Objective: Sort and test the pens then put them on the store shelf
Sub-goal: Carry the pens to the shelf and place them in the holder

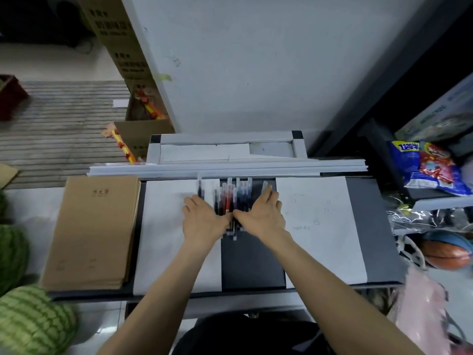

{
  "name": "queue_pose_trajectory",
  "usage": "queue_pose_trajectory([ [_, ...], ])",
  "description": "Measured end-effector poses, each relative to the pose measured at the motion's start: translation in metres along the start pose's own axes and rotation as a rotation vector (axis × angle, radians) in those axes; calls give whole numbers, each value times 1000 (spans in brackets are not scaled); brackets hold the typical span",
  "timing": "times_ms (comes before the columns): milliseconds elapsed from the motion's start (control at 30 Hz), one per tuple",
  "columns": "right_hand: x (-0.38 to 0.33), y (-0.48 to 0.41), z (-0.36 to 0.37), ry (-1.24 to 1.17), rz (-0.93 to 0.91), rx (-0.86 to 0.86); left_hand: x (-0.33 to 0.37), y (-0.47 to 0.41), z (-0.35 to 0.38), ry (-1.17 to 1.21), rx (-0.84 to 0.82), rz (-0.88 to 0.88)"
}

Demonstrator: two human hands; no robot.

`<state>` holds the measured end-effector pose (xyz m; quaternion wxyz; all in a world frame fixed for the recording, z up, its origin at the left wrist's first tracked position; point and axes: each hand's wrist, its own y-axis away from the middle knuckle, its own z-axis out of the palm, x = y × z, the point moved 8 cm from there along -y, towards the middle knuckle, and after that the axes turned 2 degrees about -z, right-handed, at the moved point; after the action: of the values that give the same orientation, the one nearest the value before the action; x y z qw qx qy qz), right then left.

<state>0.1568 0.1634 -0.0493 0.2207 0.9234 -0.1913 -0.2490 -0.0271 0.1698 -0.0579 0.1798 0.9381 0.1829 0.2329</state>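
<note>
Between the two hands: a bunch of slim clear-barrelled pens (231, 198) with dark, red and blue insides, lying side by side and pointing away from the person.
Where the pens lie: on the bare strip of the dark grey tabletop (252, 262), between two sheets of paper, near the far edge.
Left hand (203, 219): palm down, fingers straight and spread wide, lying against the left side of the bunch; it grips nothing.
Right hand (263, 213): palm down, fingers straight and laid over the right side of the bunch; it grips nothing.
Thumbs: they come together over the near ends of the pens.
Single dark pen (199, 188): blurred, a little apart at the left of the bunch, just beyond the left fingertips.
Left white paper sheet (166, 239): under the left hand.
Right white paper sheet (325, 226): bears faint small marks.
Stack of brown kraft-paper notebooks (94, 226): at the tabletop's left end.
Far edge: long white strips (230, 169) lie across it.
Floor at left: striped green watermelons (30, 326).
Shelves at right: blue and red snack bags (430, 167), an orange basketball (445, 254) lower down.
</note>
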Motion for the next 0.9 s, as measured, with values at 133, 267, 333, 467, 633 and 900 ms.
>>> queue_pose_trajectory([
  [133, -3, -4, 6, 56, -13, 11, -5, -2, 3, -3, 13, -2],
  [267, -5, -6, 11, 106, -30, 27, -9, 0, 4, 11, 13, -10],
  [333, -4, -6, 13, 117, -36, 43, -11, 2, 4, 18, 9, -18],
  [467, -4, -6, 16, 129, -32, 43, -13, 2, 3, 3, 10, -11],
  [633, -12, -7, 20, 176, -17, 21, -9, -2, 3, -34, 3, -2],
  [900, -14, -11, 18, 208, -24, 92, -12, -6, 0, -48, 23, 19],
])
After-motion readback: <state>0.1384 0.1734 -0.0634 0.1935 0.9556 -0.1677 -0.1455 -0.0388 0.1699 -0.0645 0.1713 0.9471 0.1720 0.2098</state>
